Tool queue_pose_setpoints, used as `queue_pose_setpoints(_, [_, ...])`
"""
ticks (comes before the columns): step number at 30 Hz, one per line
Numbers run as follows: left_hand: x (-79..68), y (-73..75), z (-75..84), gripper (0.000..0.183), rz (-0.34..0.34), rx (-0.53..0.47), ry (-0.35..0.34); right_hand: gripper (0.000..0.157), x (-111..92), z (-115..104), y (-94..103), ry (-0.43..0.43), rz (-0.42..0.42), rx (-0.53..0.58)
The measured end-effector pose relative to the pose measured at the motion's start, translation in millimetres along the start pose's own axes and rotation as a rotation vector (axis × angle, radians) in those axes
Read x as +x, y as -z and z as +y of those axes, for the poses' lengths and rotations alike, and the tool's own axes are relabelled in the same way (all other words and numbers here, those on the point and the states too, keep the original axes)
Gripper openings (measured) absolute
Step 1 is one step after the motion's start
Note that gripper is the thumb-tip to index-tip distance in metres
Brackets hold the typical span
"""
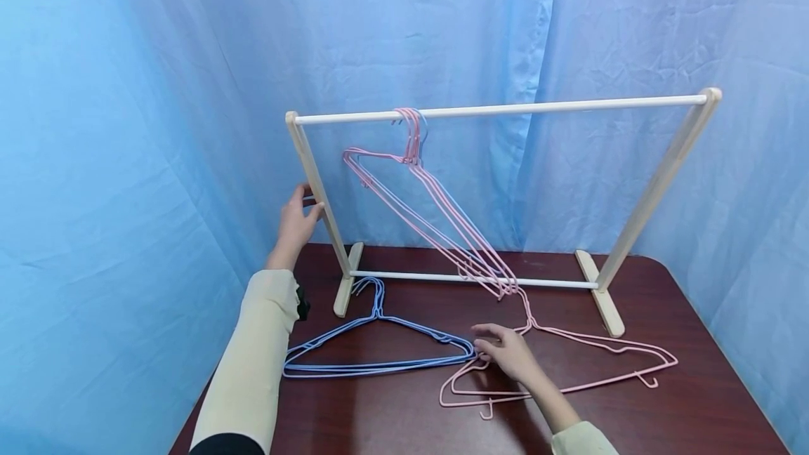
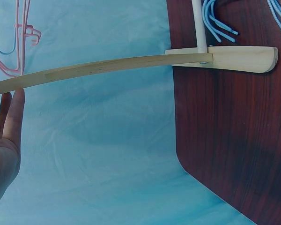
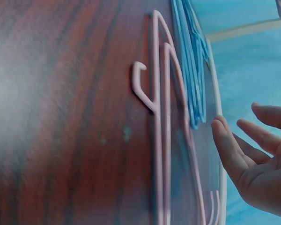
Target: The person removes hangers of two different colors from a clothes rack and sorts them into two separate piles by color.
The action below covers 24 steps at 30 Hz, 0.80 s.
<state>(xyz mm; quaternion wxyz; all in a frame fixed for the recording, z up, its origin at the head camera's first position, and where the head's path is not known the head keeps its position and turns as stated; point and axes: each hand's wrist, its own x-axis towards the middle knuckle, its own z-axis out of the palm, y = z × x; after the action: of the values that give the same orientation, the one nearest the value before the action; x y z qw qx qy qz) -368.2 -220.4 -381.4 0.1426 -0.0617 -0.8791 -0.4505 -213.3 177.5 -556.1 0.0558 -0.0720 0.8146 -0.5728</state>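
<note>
My left hand (image 1: pixel 297 220) grips the left wooden post (image 1: pixel 337 241) of a small clothes rack partway up, thumb in front and fingers behind it. My right hand (image 1: pixel 512 357) holds nothing; its fingers are loosely bent above the near pink hangers (image 1: pixel 571 333), which lie stacked on the table. Beside them, to the left, is a pile of blue hangers (image 1: pixel 378 309), its right corner close to my right fingertips. From the left part of the rack's white top rail (image 1: pixel 537 108) hang several pink hangers (image 1: pixel 413 153), with blue ones among them.
The rack's right post (image 1: pixel 657 192) stands on a wooden foot (image 1: pixel 607 311). A thin white lower rail (image 1: pixel 550 282) joins the two sides. Everything rests on a dark red-brown table (image 1: pixel 689 328), with light blue curtains (image 1: pixel 632 34) behind and at both sides.
</note>
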Motion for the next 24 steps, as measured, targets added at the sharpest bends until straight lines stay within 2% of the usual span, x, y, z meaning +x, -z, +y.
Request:
queue_pose_setpoints(12, [0.3, 0.1, 0.5, 0.047, 0.004, 0.013, 0.001, 0.035, 4, -20, 32.0, 0.033, 0.067, -0.036])
queue_pose_setpoints(18, [0.3, 0.1, 0.5, 0.047, 0.002, 0.012, 0.002, 0.035, 8, -33, 44.9, 0.054, 0.094, 0.006])
queue_pose_setpoints(24, [-0.6, -0.1, 0.7, 0.045, 0.003, 0.008, -0.005, 0.041, 12, -50, 54.4, 0.068, 0.112, 0.021])
